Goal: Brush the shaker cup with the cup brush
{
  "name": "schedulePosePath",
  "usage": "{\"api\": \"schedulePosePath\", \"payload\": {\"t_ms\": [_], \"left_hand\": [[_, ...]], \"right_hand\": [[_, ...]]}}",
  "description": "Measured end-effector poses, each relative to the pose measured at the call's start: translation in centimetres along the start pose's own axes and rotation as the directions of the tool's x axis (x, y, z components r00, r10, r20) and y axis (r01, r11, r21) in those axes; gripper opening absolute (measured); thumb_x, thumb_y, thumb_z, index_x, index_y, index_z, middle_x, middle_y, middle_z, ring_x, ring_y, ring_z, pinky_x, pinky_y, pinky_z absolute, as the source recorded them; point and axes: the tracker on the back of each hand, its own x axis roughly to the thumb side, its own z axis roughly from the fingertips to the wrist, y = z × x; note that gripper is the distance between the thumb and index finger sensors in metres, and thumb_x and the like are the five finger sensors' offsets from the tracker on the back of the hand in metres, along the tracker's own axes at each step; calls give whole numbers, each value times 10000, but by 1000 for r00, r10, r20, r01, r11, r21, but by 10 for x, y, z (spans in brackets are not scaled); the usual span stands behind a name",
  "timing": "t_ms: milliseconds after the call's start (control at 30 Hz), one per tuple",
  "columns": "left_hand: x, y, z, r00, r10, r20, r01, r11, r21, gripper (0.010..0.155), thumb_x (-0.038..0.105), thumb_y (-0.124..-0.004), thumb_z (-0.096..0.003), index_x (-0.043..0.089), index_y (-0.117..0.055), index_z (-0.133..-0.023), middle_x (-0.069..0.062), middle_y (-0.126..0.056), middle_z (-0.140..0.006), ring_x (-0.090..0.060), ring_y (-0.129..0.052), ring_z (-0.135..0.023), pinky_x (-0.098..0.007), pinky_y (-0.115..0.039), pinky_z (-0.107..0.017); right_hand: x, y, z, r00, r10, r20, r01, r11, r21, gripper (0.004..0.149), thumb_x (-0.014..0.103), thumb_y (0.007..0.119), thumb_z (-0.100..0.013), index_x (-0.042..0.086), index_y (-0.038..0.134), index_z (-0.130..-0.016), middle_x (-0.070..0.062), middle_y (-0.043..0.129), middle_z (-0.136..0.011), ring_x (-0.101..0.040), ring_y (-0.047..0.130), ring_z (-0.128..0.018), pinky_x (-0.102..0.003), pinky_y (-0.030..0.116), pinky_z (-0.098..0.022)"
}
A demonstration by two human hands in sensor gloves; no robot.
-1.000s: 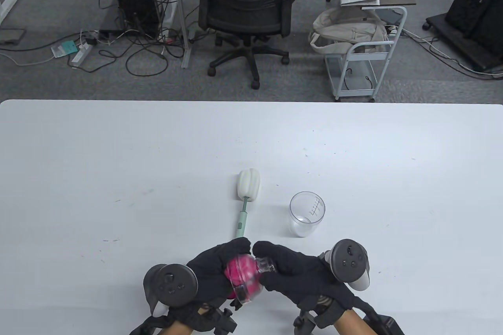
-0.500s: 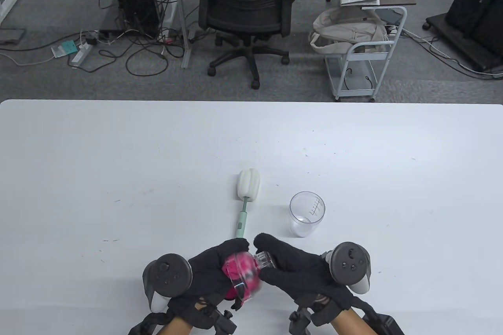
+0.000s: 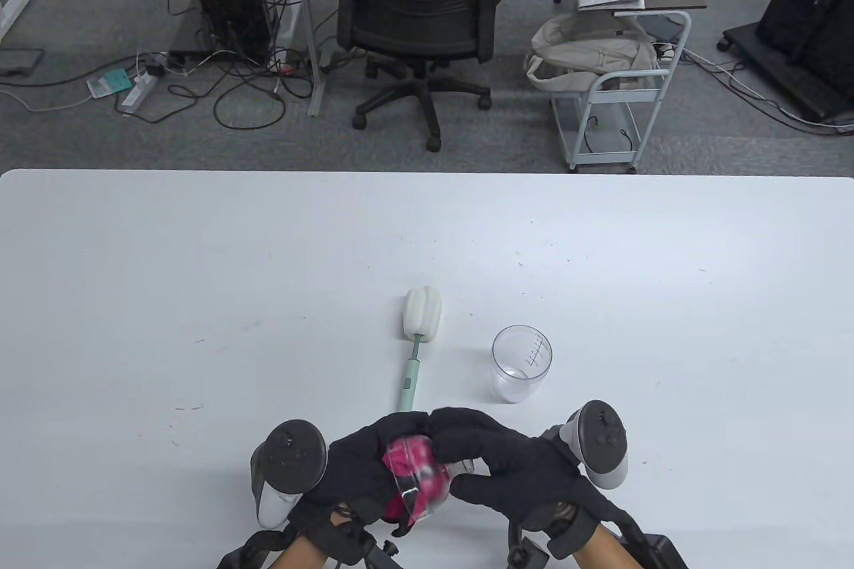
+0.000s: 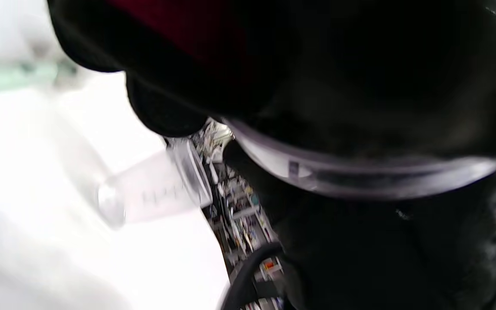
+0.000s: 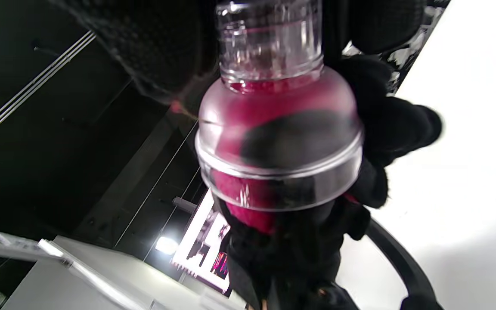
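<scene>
Both hands meet near the table's front edge around a clear domed shaker lid (image 3: 430, 485) with a pink sponge (image 3: 408, 459) inside it. My left hand (image 3: 373, 462) grips the sponge and the lid's wide end. My right hand (image 3: 487, 452) grips the lid's narrow neck; the right wrist view shows the lid (image 5: 278, 142) close up with the sponge (image 5: 248, 211) filling it. The cup brush (image 3: 422, 314), white foam head and green handle, lies on the table just beyond my hands. The clear shaker cup (image 3: 522, 365) stands upright to its right and shows blurred in the left wrist view (image 4: 149, 196).
The white table (image 3: 200, 275) stretches wide on both sides. Beyond its far edge are an office chair (image 3: 420, 15), a small cart (image 3: 617, 95) and floor cables.
My right hand has rolled over the lid's neck, its tracker tipping to the right. The lid and sponge have turned slightly between my hands. Brush and cup have not moved.
</scene>
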Motion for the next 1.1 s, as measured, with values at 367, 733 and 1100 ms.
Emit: {"api": "schedulePosePath", "payload": {"t_ms": [367,733,1100], "left_hand": [[-16,-3,-5,987,77,-144,-90,992,-85,853,570,-880,-441,164,-517,-1098,-104,-943,-875,-327,-1027,-633,-605,-764,-584],[-6,6,0,996,-64,-59,70,991,110,605,378,-818,-557,147,-556,-1051,-109,-896,-903,-202,-1062,-478,-528,-836,-534],[1,12,-2,990,91,112,-87,995,-38,641,334,-805,-552,239,-502,-1109,-177,-777,-1046,-248,-1065,-552,-559,-817,-563]], "right_hand": [[4,0,-2,997,65,48,-65,998,-8,454,213,839,-499,306,688,-917,-50,525,-1119,-454,637,-959,-569,658,-755],[42,52,10,211,962,172,-876,265,-403,820,692,715,-497,156,525,-1087,-185,494,-1104,-486,601,-912,-597,612,-682],[49,-18,15,589,802,-95,-735,483,-476,460,261,722,-570,43,691,-974,-240,813,-854,-336,988,-513,-383,910,-350]]}}
